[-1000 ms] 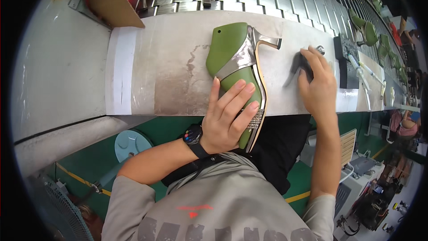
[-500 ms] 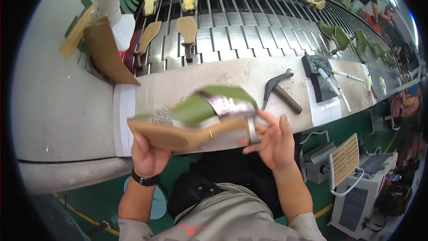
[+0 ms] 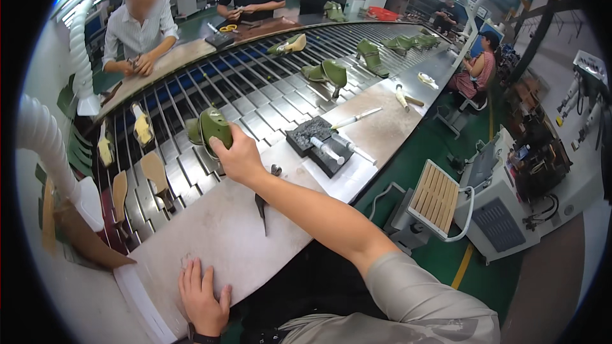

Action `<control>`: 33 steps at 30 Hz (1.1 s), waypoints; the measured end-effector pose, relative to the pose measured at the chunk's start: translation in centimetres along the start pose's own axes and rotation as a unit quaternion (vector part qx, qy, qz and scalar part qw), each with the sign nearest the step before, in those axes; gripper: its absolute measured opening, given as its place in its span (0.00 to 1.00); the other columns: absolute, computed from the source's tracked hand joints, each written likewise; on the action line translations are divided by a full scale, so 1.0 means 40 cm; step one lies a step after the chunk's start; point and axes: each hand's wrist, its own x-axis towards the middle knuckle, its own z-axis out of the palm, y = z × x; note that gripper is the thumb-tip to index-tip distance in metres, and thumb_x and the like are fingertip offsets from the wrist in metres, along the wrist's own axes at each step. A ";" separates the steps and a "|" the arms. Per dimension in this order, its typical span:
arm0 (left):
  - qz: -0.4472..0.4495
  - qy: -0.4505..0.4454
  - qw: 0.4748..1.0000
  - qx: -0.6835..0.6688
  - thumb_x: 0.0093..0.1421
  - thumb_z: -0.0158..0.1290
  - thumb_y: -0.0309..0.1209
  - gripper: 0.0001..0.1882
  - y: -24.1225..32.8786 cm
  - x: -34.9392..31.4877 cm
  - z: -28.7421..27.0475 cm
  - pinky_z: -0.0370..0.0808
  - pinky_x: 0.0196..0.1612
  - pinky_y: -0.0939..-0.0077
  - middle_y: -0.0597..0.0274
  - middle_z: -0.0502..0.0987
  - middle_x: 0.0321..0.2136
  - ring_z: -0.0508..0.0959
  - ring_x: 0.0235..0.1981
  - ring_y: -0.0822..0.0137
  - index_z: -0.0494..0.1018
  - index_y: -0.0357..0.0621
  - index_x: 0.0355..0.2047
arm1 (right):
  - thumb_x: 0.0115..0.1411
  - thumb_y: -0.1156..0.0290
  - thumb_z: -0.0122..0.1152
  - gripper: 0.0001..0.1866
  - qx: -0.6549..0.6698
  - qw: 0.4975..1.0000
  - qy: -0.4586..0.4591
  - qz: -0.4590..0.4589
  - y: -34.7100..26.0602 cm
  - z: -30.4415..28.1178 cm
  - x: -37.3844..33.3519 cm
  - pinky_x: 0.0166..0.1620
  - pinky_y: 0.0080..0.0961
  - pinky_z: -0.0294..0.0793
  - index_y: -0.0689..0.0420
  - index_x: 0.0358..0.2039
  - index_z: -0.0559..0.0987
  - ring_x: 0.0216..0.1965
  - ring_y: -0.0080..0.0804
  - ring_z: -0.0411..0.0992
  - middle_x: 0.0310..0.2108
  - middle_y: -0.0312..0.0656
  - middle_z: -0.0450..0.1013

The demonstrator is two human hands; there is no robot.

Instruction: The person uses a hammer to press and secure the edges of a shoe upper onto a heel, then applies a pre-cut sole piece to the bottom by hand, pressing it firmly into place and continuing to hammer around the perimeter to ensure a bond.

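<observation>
My right arm reaches over the conveyor point(image 3: 252, 129). The right hand point(image 3: 241, 156) is closed round a green sandal point(image 3: 215, 126), which is at the conveyor's near part. Whether the sandal touches the slats I cannot tell. My left hand point(image 3: 203, 296) lies flat on the pale worktop point(image 3: 172, 236), fingers apart, holding nothing. Under my right forearm a dark metal tool point(image 3: 262, 209) is partly hidden. Left of the sandal, two tan soles point(image 3: 154, 171) and two yellow-and-white shoe parts point(image 3: 142, 127) sit on the conveyor.
A black block point(image 3: 328, 146) with syringes point(image 3: 326, 151) stands right of my forearm. Several green sandals point(image 3: 325, 75) are farther along the conveyor. White hoses point(image 3: 54, 137) and a brown board point(image 3: 86, 236) border the left. Co-workers point(image 3: 141, 32) sit across; a slatted stand point(image 3: 435, 197) is at the right.
The sandal, before held up over the worktop by both hands, is now out at the conveyor in my right hand. My left hand has let go and dropped to the worktop. The view has swung up and right.
</observation>
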 end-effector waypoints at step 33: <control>0.133 -0.107 0.985 -0.012 0.66 0.50 0.43 0.35 0.058 0.145 0.134 0.53 0.76 0.40 0.34 0.59 0.74 0.56 0.77 0.41 0.65 0.36 0.70 | 0.49 0.57 0.81 0.32 -0.087 0.861 -0.424 -0.266 -0.067 -0.084 -0.451 0.71 0.62 0.59 0.58 0.51 0.81 0.64 0.58 0.71 0.62 0.55 0.73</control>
